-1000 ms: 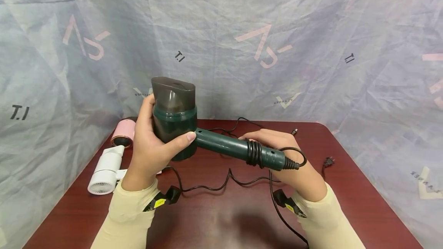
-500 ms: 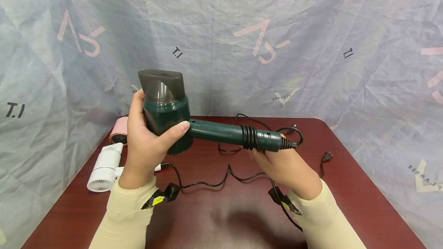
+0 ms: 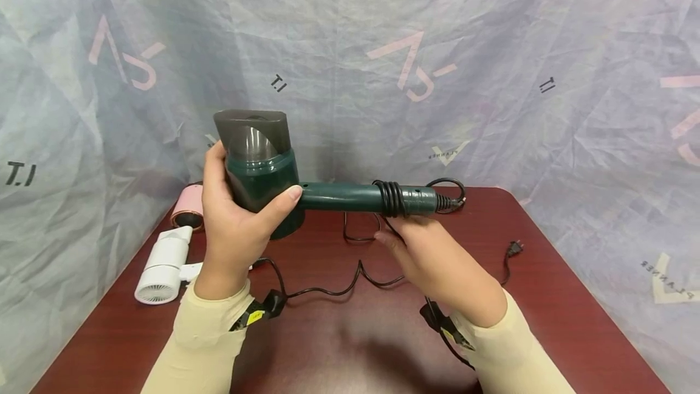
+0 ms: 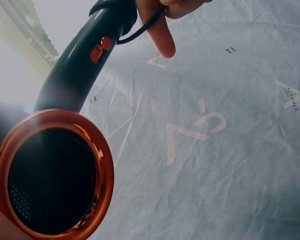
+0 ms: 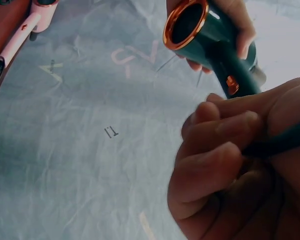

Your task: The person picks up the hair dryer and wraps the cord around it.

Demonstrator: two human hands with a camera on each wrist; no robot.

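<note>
A dark green hair dryer (image 3: 339, 197) with a smoky nozzle (image 3: 254, 135) is held up above the table, nozzle upward and handle pointing right. My left hand (image 3: 235, 224) grips its body, thumb at the handle's base. The left wrist view shows its copper-rimmed back end (image 4: 52, 172). Several turns of black cord (image 3: 390, 199) wrap the handle near its end. Just below those turns is my right hand (image 3: 437, 260); in the right wrist view its curled fingers (image 5: 205, 170) hold the cord (image 5: 285, 140), which trails down past the wrist.
On the left of the reddish-brown table (image 3: 328, 351) lie a white hair dryer (image 3: 164, 266) and a pink hair dryer (image 3: 188, 207). A black cord (image 3: 328, 292) runs across the middle, and a plug (image 3: 514, 248) lies at the right. A grey printed cloth (image 3: 339, 65) hangs behind.
My right hand has come from behind the handle to below it, carrying the cord along. The dryer has shifted left and slightly up, its handle now nearly level.
</note>
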